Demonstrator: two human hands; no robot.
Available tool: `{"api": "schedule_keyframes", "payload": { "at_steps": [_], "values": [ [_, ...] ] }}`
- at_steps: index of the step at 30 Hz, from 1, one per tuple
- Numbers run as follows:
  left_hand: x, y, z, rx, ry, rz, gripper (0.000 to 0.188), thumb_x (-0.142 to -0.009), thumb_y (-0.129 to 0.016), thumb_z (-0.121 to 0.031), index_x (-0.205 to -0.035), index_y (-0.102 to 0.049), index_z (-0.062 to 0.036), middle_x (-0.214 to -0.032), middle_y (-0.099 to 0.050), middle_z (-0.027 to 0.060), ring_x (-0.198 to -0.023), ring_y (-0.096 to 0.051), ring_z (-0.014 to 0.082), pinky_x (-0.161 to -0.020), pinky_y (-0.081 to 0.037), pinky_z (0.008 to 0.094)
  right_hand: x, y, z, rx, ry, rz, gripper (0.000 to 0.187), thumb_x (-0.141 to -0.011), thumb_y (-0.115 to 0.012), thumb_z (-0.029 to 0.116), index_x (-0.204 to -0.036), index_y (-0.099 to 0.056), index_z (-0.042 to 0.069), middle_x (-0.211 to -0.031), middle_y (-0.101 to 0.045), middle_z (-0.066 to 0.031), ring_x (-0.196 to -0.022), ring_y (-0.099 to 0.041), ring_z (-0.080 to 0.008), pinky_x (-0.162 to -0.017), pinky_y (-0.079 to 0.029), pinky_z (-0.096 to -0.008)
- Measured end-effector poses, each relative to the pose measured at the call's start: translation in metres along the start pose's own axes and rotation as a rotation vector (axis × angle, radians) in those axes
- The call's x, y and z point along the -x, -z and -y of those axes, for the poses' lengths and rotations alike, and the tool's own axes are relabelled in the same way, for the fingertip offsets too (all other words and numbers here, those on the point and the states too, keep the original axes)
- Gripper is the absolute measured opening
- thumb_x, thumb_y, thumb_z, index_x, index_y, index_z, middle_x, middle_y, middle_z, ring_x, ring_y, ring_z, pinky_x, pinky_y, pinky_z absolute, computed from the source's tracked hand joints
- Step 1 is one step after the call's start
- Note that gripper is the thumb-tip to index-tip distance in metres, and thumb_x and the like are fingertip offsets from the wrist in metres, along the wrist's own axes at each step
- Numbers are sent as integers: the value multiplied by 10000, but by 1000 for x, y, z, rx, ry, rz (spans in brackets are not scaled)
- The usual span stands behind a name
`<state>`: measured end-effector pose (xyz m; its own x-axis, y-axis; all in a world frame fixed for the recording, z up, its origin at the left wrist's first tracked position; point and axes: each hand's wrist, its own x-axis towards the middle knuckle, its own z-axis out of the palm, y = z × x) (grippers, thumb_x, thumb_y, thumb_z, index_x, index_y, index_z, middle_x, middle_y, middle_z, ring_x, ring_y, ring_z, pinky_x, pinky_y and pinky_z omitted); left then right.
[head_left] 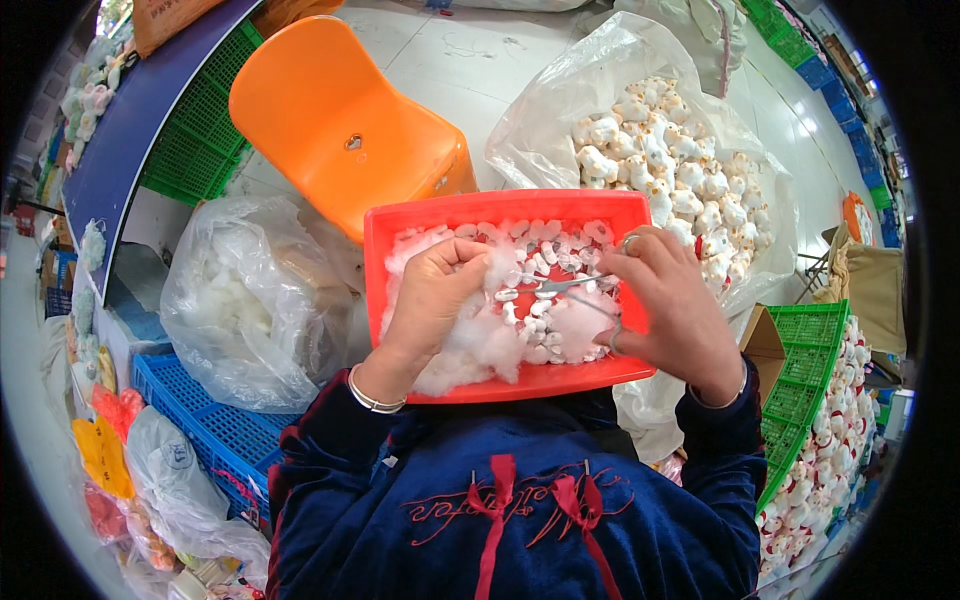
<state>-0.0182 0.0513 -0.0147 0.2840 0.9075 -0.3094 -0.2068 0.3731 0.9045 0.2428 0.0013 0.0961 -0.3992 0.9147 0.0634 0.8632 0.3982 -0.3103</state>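
Observation:
A red plastic tray (510,392) rests in front of my body, holding white stuffing fluff (465,345) and many small white pieces (540,262). Over its left part, my left hand (435,300) is closed in a pinch; what lies between the fingertips is too small or hidden to make out. My right hand (670,310) grips metal scissor-handled forceps (560,286) above the right half of the tray. Their handles are spread between thumb and fingers, and the narrow end points left toward my left hand.
An orange chair (340,120) stands beyond the tray. At the far right, a clear bag (540,120) holds many small white plush toys (680,170). A bag of stuffing (250,300) and a blue crate (220,430) sit left; a green crate (800,390) is right.

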Motion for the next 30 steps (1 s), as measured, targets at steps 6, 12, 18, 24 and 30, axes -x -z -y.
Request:
{"api": "schedule_keyframes", "payload": {
  "at_steps": [6, 12, 18, 24, 30],
  "values": [
    [5, -4, -3, 28, -18, 41, 185, -1001, -674, -143, -1101, -731, 2, -860, -724, 46, -648, -585, 55, -586, -458, 187, -2, -11, 1, 109, -72, 52, 423, -702, -857, 189, -1096, -716, 127, -970, -613, -60, -1015, -583, -280, -866, -430, -437],
    [7, -7, 3, -21, -74, 99, 211, -1012, -667, -145, -1140, -721, 14, -861, -727, 55, -672, -596, 63, -612, -465, 195, -11, -7, 4, 21, -14, 193, 348, -726, -839, 189, -1050, -737, 113, -931, -641, -76, -975, -611, -283, -831, -442, -439],
    [2, 4, 3, 7, -116, 66, 181, -1025, -648, -152, -1105, -722, -7, -890, -735, 41, -762, -627, 61, -678, -493, 204, -7, -15, -7, -132, -54, 178, 503, -725, -827, 183, -1184, -673, 43, -1082, -636, -151, -1109, -593, -352, -966, -472, -470],
    [-3, -4, 13, 237, -112, 28, 160, -1036, -628, -148, -1089, -712, -23, -938, -738, 43, -818, -647, 72, -733, -504, 222, -7, -25, 9, -153, 62, 205, 638, -701, -833, 208, -1268, -623, 2, -1183, -607, -181, -1232, -535, -395, -1049, -451, -468],
    [6, -10, 7, 218, -8, 46, 159, -1038, -628, -136, -1097, -703, -10, -954, -742, 64, -878, -675, 106, -832, -545, 271, -17, -31, 7, -173, 119, 194, 498, -700, -832, 157, -1167, -706, 39, -1064, -648, -123, -1087, -596, -342, -983, -485, -435]
  ]
}}
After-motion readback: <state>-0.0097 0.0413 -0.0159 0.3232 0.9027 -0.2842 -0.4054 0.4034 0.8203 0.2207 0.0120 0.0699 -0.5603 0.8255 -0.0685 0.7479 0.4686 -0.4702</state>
